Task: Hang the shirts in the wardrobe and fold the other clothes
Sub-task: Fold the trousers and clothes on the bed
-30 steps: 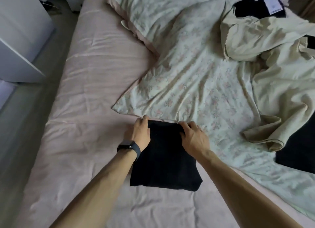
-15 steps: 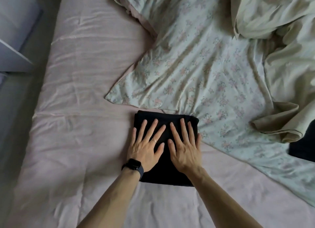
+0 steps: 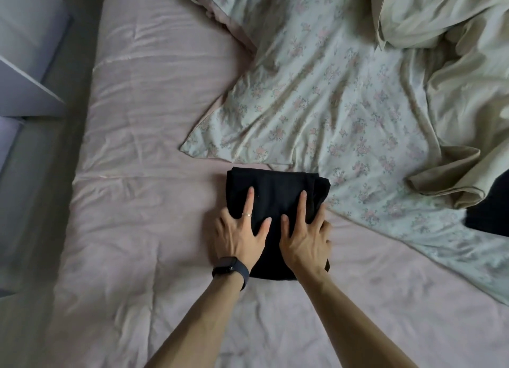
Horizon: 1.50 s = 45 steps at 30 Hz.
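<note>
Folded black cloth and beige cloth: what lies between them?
Only floral bedding lies between the folded black cloth and the beige cloth, seen in the head view.

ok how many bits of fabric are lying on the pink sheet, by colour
black: 2 (folded garment, garment at the right edge)
cream: 1 (crumpled cloth)
floral: 1 (cover)
total: 4
</note>
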### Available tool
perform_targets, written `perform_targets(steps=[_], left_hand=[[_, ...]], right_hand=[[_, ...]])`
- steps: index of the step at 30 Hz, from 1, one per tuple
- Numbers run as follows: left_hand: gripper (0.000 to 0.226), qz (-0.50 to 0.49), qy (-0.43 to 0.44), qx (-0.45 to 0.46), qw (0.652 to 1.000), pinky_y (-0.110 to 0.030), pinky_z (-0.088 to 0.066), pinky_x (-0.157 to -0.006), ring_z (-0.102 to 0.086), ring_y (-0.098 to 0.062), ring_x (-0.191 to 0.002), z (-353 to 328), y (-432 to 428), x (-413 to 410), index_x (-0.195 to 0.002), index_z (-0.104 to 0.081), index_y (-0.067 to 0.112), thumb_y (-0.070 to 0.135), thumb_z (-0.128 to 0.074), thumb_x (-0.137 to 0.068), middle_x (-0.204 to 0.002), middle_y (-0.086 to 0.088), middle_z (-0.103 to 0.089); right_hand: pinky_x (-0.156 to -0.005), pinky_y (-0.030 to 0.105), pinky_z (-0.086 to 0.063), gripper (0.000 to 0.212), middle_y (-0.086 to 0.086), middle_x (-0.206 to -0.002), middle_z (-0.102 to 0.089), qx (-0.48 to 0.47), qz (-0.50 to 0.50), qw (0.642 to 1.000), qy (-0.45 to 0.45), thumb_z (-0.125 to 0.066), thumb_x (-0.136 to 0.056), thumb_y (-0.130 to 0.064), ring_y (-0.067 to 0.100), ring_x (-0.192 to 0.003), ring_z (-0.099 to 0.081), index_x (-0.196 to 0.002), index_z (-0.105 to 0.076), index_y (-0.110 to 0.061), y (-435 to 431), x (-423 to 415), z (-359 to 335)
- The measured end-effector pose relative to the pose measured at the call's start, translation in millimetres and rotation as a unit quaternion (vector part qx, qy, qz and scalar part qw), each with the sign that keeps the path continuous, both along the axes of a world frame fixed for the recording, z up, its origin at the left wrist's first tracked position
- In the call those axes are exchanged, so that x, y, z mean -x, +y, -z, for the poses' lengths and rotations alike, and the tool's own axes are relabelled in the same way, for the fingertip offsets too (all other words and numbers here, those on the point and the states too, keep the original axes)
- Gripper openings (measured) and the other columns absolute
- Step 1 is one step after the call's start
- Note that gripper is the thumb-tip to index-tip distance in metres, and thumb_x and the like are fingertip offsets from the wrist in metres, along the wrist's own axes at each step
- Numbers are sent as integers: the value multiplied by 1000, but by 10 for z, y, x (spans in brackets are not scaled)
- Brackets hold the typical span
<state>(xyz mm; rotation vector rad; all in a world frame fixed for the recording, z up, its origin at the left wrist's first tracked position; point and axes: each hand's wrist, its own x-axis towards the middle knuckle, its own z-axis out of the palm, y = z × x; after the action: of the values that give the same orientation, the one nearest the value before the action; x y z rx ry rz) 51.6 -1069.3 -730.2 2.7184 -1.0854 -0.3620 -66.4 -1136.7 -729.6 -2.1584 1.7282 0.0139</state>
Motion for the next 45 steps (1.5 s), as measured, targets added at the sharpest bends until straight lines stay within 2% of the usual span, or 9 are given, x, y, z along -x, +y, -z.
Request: perform_targets(steps=[7,11,15,20,27,30,34,38,45], left_hand=[[73,10,45,40,998,-38,-51,-50,-47,-30,-58,71,-91,75,-155,-25,43,56,-58,-91,-107,-17,-42],[66,17,72,48,996,-36,-49,-57,-53,-32,-66,-48,-25,-4,-155,-24,43,53,-53,-96,-120,-15,-39],[64,10,75,82,994,-39,-53,-62,-54,-33,-71,-292,263,57,-155,-29,36,46,-55,-97,-120,-17,-40],[65,-80,48,80,992,-38,-50,-60,-59,-30,-72,-1098,960,-97,-156,-21,42,53,-49,-98,-127,-11,-33],[65,-200,-72,171,962,-42,-55,-60,-59,-37,-68,-2978,2105,-659,-154,-33,34,49,-56,-95,-126,-18,-37],[67,-218,-185,163,944,-38,-52,-51,-56,-34,-60,-3857,2605,-918,-154,-34,30,49,-58,-94,-122,-19,-41],[71,-229,-319,123,911,-31,-47,-45,-59,-28,-62,-4891,3332,-1294,-149,-45,20,48,-68,-88,-112,-19,-49],[72,-253,-385,128,878,-29,-46,-43,-59,-25,-61,-5597,4003,-1752,-145,-50,17,46,-74,-83,-110,-19,-54],[71,-248,-446,138,849,-28,-43,-39,-65,-24,-67,-6330,5026,-2679,-142,-55,17,47,-75,-81,-106,-15,-54]], right_hand=[[-79,49,-52,69,16,-161,-17,13,-10,999,-37,-35,-102,-59,43,-124,-44,-160,-7,-34,-22,-26,43],[-73,50,-55,68,19,-152,-30,40,-16,996,-76,-47,-100,-53,42,-119,-54,-159,-22,-28,3,30,33],[-65,47,-57,68,19,-145,-37,57,-34,993,-96,-53,-98,-50,39,-111,-59,-157,-28,-25,286,40,-221],[-52,43,-56,67,21,-139,-42,70,-135,982,-115,-56,-98,-47,39,-108,-62,-156,-31,-23,789,-244,-974],[-54,45,-57,64,24,-139,-44,116,-280,933,-194,-55,-99,-47,41,-108,-62,-155,-33,-24,1662,-1080,-2912],[-49,44,-56,64,24,-138,-45,146,-321,903,-247,-59,-98,-44,41,-102,-64,-154,-38,-21,2104,-1435,-3752],[-53,47,-58,64,24,-140,-40,183,-374,863,-287,-52,-100,-45,42,-113,-58,-156,-30,-23,2788,-2015,-4723],[-50,46,-54,64,24,-141,-38,244,-413,818,-318,-53,-101,-43,42,-113,-57,-156,-29,-23,3462,-2563,-5429],[-49,44,-54,64,26,-143,-40,286,-416,790,-349,-57,-100,-40,43,-118,-57,-155,-31,-23,4478,-3555,-6129]])
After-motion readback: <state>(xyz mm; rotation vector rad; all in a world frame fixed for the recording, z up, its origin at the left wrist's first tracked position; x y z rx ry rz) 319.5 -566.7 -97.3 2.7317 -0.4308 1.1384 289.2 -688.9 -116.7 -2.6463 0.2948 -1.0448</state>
